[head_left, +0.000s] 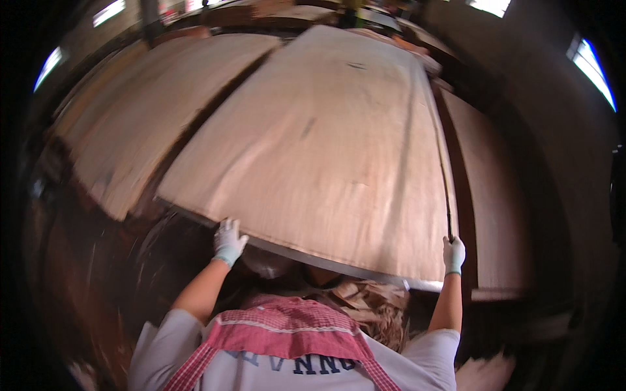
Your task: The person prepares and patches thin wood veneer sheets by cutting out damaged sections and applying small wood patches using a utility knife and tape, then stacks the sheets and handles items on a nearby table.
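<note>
A large pale wood veneer sheet (313, 143) spreads out in front of me, with a few dark marks and a long crease down its right part. My left hand (229, 238), in a white glove with a greenish cuff, grips its near edge left of the middle; the thumb side rests over the edge. At the near right corner, my right hand (454, 253), gloved the same way, is closed on the side edge. The undersides of both grips are hidden, and what lies below the sheet is mostly covered by it.
Another stack of wood sheets (176, 104) stands to the left, past a dark gap. A further pale board (492, 195) lies along the right. Scraps of torn veneer (375, 306) are heaped on the floor near my body. More sheets lie at the far end.
</note>
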Action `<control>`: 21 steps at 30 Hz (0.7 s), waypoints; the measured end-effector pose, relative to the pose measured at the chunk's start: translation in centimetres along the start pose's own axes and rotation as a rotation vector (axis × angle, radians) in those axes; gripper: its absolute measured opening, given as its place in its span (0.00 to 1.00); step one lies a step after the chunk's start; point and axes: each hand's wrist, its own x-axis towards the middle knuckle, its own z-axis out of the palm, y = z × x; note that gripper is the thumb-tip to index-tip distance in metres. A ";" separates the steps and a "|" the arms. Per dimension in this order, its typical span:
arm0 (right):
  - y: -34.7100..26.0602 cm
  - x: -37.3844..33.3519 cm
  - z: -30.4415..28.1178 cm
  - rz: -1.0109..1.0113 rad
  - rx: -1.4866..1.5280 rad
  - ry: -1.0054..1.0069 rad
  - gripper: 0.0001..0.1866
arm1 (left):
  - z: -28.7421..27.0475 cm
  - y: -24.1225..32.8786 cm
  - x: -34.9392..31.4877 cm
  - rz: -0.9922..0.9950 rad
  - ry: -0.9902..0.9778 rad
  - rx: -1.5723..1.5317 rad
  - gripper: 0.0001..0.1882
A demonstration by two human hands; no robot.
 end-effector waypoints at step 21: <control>-24.5 -5.3 16.6 0.191 0.727 -0.343 0.15 | 3.8 -15.7 -17.9 -0.458 0.252 -0.658 0.18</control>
